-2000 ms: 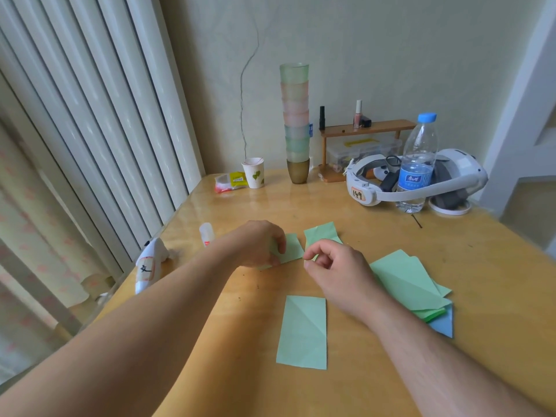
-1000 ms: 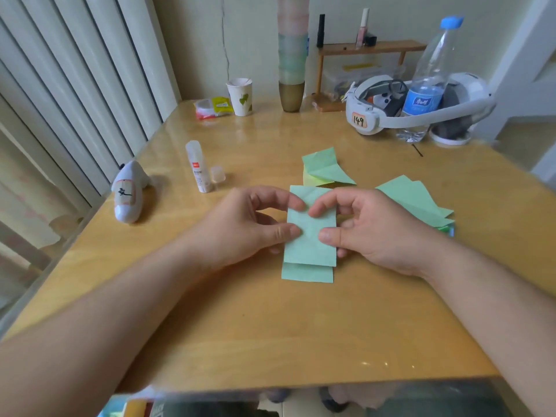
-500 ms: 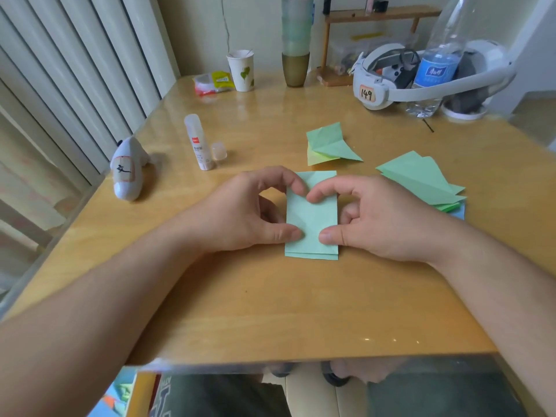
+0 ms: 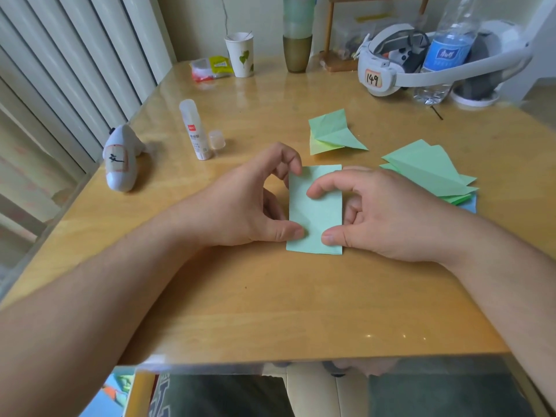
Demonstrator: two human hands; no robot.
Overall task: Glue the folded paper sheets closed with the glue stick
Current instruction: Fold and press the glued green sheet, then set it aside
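Both hands (image 4: 313, 206) pinch the folded sheet (image 4: 316, 219) between them.

We see a worktop (image 4: 270, 296) of pale wood grain under a glossy, smooth coat that throws back window light. The folded sheet (image 4: 316, 212) on it is matt green paper with soft creases, as is the paper stack (image 4: 427, 173) further right. The glue stick (image 4: 194, 129) is smooth, milky plastic, and its cap (image 4: 217, 139) is clear plastic. The cup (image 4: 240, 55) looks like matt white paper. The water bottle (image 4: 445, 52) is clear, shiny plastic, and the headset (image 4: 388, 70) is smooth white plastic.
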